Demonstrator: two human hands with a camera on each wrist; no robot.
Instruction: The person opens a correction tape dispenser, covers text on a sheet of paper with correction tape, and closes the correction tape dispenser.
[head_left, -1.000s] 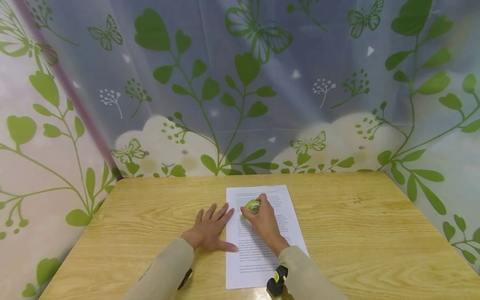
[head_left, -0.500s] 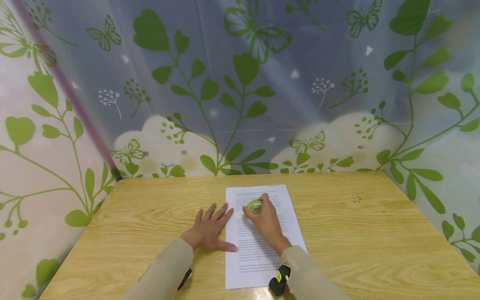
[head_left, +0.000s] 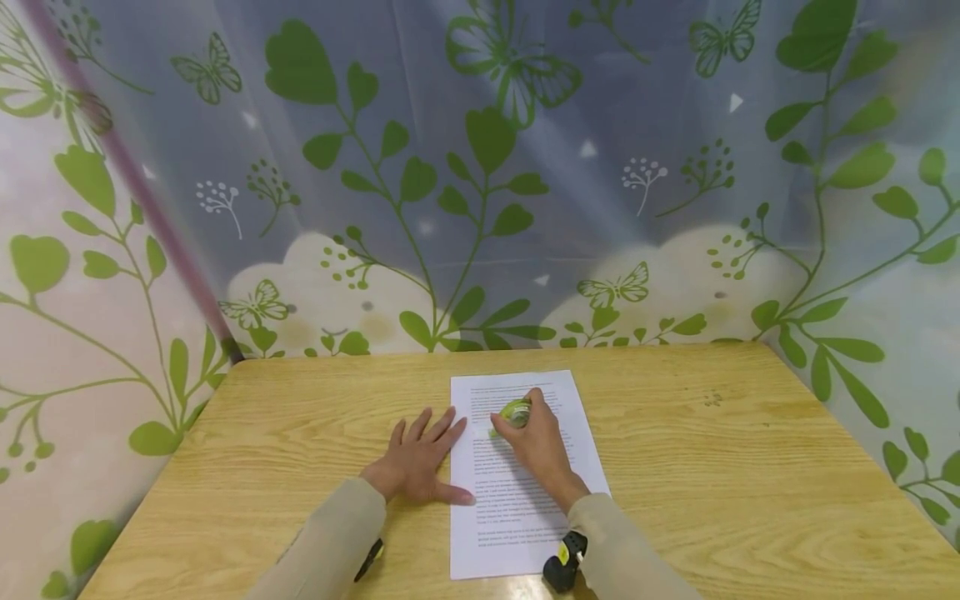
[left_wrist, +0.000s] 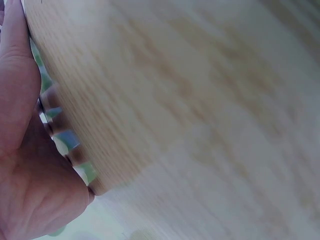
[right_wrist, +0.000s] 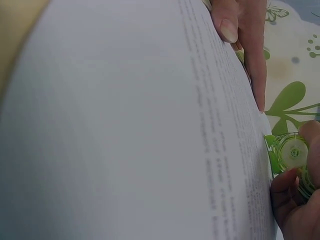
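Holds a green tape dispenser (head_left: 516, 412) in the right hand (head_left: 542, 450), pinching the round body between curled fingers and thumb, above the upper part of a printed sheet of paper (head_left: 517, 567). Points the dispenser's small end down and leftward, at the gap between two blocks of text. Cannot tell for certain about contact between that end and the paper. Seen from the right wrist, shows a clear round casing with a pale wheel inside, gripped at the far edge of the page. Rests the left hand (head_left: 416, 468) at the left edge of the sheet, with fingers spread and thumb stretched well apart from them. Overlaps the paper with the tips of thumb and index finger, with palm and other fingers over the wooden counter (head_left: 720, 483). Seen from the left wrist, appears only in part, close to blurred wood grain. Lies lengthwise on the counter, near the middle, in the case of the sheet. Rises behind the counter, in the case of the patterned backdrop (head_left: 600, 192), with green leaves and butterflies.
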